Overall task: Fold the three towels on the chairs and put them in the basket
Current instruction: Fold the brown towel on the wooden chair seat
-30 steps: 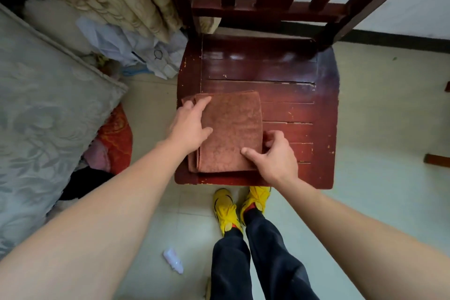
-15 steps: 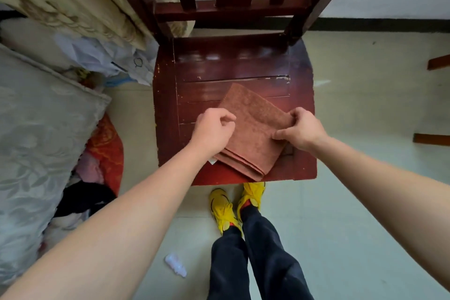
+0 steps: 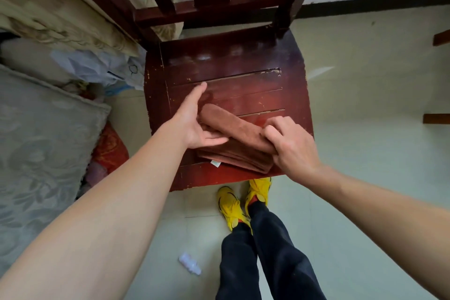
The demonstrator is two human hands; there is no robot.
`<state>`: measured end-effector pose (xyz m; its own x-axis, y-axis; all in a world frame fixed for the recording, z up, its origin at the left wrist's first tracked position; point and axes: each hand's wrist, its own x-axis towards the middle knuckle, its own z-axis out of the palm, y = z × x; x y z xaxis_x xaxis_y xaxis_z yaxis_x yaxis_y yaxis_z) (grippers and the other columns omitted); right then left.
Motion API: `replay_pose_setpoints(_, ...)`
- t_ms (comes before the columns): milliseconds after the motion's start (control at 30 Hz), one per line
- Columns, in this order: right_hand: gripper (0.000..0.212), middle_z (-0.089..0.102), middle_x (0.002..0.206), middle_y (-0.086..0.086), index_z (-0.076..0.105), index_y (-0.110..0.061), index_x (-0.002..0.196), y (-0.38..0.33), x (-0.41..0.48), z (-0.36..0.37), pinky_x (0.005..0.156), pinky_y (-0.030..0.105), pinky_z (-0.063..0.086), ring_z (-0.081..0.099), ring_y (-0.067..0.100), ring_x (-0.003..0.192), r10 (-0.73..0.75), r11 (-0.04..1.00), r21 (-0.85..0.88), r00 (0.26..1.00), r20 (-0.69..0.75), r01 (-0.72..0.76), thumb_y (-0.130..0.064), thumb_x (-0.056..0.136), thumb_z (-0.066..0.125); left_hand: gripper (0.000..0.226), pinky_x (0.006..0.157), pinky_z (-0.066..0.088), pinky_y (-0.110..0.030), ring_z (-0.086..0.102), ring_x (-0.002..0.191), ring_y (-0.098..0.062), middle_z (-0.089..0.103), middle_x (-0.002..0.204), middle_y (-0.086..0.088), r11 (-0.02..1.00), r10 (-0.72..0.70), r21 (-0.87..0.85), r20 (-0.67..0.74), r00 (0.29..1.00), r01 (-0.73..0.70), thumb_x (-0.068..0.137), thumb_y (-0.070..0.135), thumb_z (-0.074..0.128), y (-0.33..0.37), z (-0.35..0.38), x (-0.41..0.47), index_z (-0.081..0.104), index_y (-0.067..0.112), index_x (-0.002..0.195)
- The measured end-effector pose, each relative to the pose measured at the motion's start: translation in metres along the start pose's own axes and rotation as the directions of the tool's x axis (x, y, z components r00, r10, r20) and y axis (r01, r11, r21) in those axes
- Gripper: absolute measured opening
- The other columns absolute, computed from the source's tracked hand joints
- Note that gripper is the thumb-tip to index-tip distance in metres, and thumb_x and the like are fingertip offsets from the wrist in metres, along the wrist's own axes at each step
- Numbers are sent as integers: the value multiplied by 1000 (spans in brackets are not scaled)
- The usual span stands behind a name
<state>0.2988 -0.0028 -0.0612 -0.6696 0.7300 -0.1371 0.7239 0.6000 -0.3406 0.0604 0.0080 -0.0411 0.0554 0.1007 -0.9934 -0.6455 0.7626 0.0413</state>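
A brown towel lies on the front half of the dark red wooden chair, in the middle of the frame, close to the seat's near edge. It is already down to a narrow stack of several layers, with a small white label peeking out at the lower edge. Its upper part is doubled over into a thick rolled fold running from centre left down towards centre right. The left hand is spread with its fingers straight. Its side rests against the left end of that fold, the thumb lies across the layers below, and the fingertips reach out over bare seat. The right hand has its fingers curled over the right end of the fold and grips it. This looks like the last fold on this towel, so what is left for it is probably to press it flat, lift it and carry it off. No basket shows anywhere in the frame, and neither do the other two towels or a second chair seat. How many towels are already done cannot be told from here. At the bottom centre, yellow shoes stand on the pale tiled floor just in front of the chair.
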Motion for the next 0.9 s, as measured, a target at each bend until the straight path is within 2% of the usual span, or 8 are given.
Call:
replay_pose_setpoints(67, 26, 60, 109, 8, 60, -10, 95, 4, -7, 4, 61, 34, 34, 52, 30, 91, -81, 997, -6, 997, 12, 81, -1, 71, 64, 45, 71, 57, -48, 64, 96, -33, 54, 128, -14, 992, 76, 110, -65, 995, -69, 81, 14, 66, -6, -8, 1, 47, 12, 122)
replay_pose_setpoints(133, 28, 59, 112, 8, 60, -12, 99, 6, -16, 9, 65, 37, 37, 52, 30, 95, -121, 992, -20, 992, 31, 121, -3, 73, 66, 38, 64, 54, -36, 64, 85, -23, 61, 110, -11, 965, 170, 219, -85, 982, -148, 77, -9, 52, -20, -20, 4, 52, 11, 110)
replay_pose_setpoints(400, 33, 58, 115, 12, 65, -15, 98, -7, -45, 18, 71, 39, 39, 46, 33, 110, -134, 982, -119, 982, 130, 149, -7, 81, 38, 43, 67, 48, -33, 62, 82, -22, 66, 89, -1, 665, 647, 574, -123, 753, -478, 76, -15, 52, -74, -36, 11, 48, 26, 90)
replay_pose_setpoints(500, 35, 59, 119, 11, 67, -17, 99, -7, -45, 17, 75, 41, 42, 48, 35, 114, -93, 986, -124, 986, 138, 111, -9, 82, 38, 41, 73, 45, -29, 56, 92, -20, 58, 102, 0, 366, 828, 796, -42, 560, -482, 78, -9, 54, -79, -27, 10, 49, 22, 103)
replay_pose_setpoints(633, 24, 60, 114, 10, 70, -17, 95, -17, -45, 6, 80, 42, 38, 51, 33, 109, -66, 991, -109, 991, 113, 79, -13, 79, 53, 24, 73, 47, -39, 51, 95, -26, 53, 99, -7, -235, 905, 935, 310, 290, -267, 77, -1, 63, -81, -30, 4, 55, 12, 96)
replay_pose_setpoints(733, 18, 57, 91, 6, 67, -13, 87, -34, -46, 1, 64, 36, 40, 53, 28, 84, 1, 998, 70, 995, 101, -8, -17, 77, 54, 10, 66, 51, -43, 55, 88, -26, 55, 91, -5, -403, 766, 852, 514, 387, -333, 84, 4, 58, -87, -35, 4, 61, 10, 91)
replay_pose_setpoints(833, 12, 54, 81, 2, 64, -11, 83, -47, -45, 9, 54, 38, 48, 58, 28, 71, 83, 957, 254, 973, 216, -138, -20, 82, 57, 10, 73, 50, -41, 54, 91, -23, 52, 91, -1, -339, 722, 859, 499, 478, -384, 89, 19, 59, -86, -39, 7, 62, 11, 95)
replay_pose_setpoints(900, 10, 57, 86, 1, 67, -12, 90, -41, -42, 19, 62, 40, 51, 61, 28, 76, 166, 919, 298, 939, 301, -258, -19, 84, 67, 17, 77, 47, -39, 52, 93, -20, 47, 93, 4, -282, 710, 867, 476, 518, -411, 89, 29, 62, -84, -42, 11, 59, 14, 97)
